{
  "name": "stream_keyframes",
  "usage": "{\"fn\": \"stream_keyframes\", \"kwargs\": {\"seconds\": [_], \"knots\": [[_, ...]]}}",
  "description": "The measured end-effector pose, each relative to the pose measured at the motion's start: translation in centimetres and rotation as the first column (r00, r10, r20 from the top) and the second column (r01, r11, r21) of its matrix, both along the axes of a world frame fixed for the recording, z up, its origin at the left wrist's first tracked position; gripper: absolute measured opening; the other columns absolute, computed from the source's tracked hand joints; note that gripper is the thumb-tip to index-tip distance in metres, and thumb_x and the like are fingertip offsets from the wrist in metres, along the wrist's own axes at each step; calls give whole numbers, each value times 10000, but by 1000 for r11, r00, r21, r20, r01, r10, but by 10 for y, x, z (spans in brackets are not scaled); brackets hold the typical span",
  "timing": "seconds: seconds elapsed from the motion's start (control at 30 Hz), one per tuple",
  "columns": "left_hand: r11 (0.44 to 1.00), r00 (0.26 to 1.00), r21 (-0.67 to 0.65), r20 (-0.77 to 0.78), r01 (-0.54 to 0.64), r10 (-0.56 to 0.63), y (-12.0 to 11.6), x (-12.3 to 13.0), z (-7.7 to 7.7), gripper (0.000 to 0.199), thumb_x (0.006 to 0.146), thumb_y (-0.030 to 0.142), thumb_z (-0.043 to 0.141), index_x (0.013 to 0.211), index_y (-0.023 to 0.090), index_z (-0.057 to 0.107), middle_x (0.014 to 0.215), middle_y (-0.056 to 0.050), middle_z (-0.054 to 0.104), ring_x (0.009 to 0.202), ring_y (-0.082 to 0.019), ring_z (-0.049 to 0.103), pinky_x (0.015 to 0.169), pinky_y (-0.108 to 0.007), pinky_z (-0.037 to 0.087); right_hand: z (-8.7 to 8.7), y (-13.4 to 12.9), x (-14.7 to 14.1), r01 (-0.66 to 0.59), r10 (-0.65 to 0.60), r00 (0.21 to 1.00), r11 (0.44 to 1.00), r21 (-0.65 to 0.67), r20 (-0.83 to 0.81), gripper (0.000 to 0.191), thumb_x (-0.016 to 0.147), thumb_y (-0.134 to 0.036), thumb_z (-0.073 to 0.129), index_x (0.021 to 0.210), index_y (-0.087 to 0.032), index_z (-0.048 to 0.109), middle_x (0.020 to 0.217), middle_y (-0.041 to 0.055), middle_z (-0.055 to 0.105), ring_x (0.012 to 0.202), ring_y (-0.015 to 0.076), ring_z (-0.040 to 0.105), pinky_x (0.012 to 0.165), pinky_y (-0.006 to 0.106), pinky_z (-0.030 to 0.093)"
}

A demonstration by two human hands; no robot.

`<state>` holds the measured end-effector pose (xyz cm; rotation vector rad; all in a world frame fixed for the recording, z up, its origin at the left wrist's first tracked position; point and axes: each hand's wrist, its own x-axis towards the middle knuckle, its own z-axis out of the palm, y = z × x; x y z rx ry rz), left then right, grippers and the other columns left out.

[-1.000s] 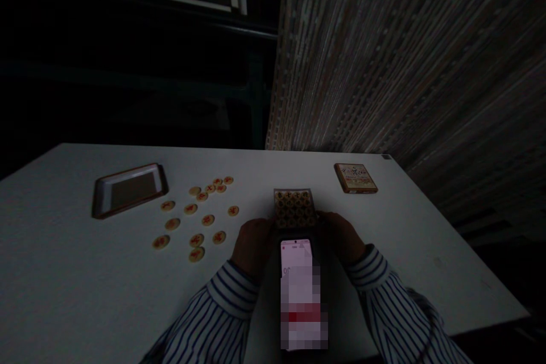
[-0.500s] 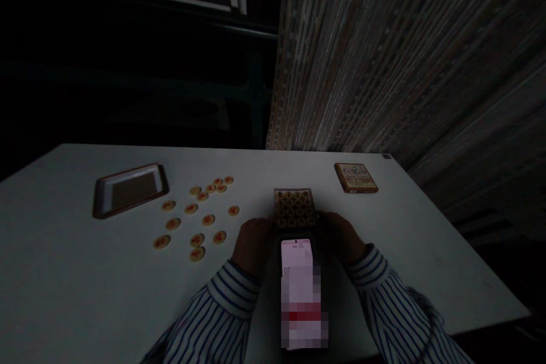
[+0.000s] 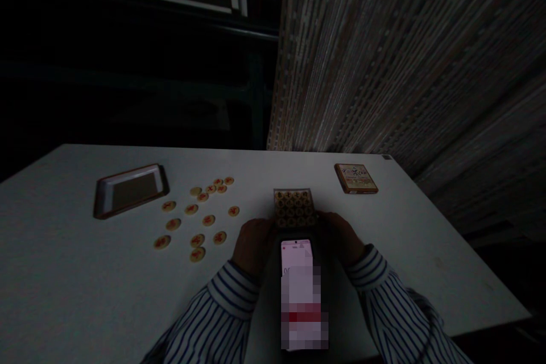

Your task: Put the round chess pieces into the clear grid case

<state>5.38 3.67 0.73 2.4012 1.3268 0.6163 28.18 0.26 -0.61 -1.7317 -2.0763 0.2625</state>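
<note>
A small box (image 3: 294, 209) stands on the table in front of me, filled with rows of round xiangqi pieces with dark markings. My left hand (image 3: 256, 242) is at its left side and my right hand (image 3: 340, 234) at its right, gripping the box between them. Deep shadow hides most of the fingers. Between my forearms lies a lit phone (image 3: 298, 290), its screen partly pixelated. Loose xiangqi pieces (image 3: 209, 220), most with red characters, are scattered flat to the left of my left hand; one pale piece (image 3: 195, 191) shows no clear marking.
At the left of the white table (image 3: 256, 168) sits a shallow rectangular tray or lid (image 3: 130, 189) with a brown rim. A flat box (image 3: 356, 178) with a printed top lies at the back right. Behind the table hangs a string curtain (image 3: 341, 57). The room is dim.
</note>
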Motion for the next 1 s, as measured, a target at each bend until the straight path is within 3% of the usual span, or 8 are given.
{"fn": "stream_keyframes", "kwargs": {"seconds": [0.23, 0.37, 0.57, 0.77, 0.9, 1.0], "knots": [[999, 997, -38, 74, 38, -35, 1, -1, 0, 303, 819, 293, 377, 1021, 207, 586, 906, -64, 656, 853, -194, 594, 762, -335, 440, 8, -3, -4, 4, -3, 999, 1000, 10, -53, 404, 758, -288, 494, 1143, -168, 507, 914, 79, 637, 831, 183, 576, 736, 315, 464], [994, 979, -8, 173, -113, 113, 0, -7, 4, 325, 809, 311, 398, 1048, 179, 573, 986, -79, 639, 915, -198, 580, 807, -347, 444, 4, -4, -2, 84, -77, 989, 995, 49, -122, 447, 748, -338, 509, 1145, -133, 485, 844, 85, 625, 753, 176, 575, 676, 318, 475], [929, 817, -62, 458, -364, 351, 1, -24, 14, 290, 767, 347, 475, 977, 192, 604, 950, -53, 650, 889, -174, 592, 815, -320, 460, -1, -4, 3, 116, -101, 983, 989, 92, -151, 415, 748, -333, 508, 1109, -128, 491, 834, 86, 611, 707, 164, 556, 642, 316, 470], [847, 641, -139, 595, -513, 485, -3, -48, 28, 272, 751, 356, 502, 895, 168, 635, 885, -50, 668, 852, -171, 605, 807, -318, 465, -4, -2, 7, 135, -109, 977, 982, 136, -185, 380, 745, -313, 518, 1086, -148, 499, 804, 58, 608, 670, 146, 542, 636, 301, 465], [794, 598, -94, 606, -601, 524, -14, -64, 36, 257, 736, 352, 525, 873, 170, 644, 871, -40, 673, 856, -171, 605, 790, -307, 475, -3, -2, 6, 112, -87, 981, 983, 146, -172, 350, 756, -280, 488, 1077, -142, 509, 779, 58, 611, 672, 152, 543, 633, 305, 465], [777, 607, -60, 588, -627, 535, -26, -75, 37, 255, 736, 351, 528, 884, 174, 638, 868, -32, 671, 854, -169, 605, 804, -310, 470, 2, -4, 5, 127, -103, 983, 979, 162, -150, 326, 762, -263, 461, 1057, -139, 527, 775, 64, 612, 671, 154, 552, 624, 304, 467]]}}
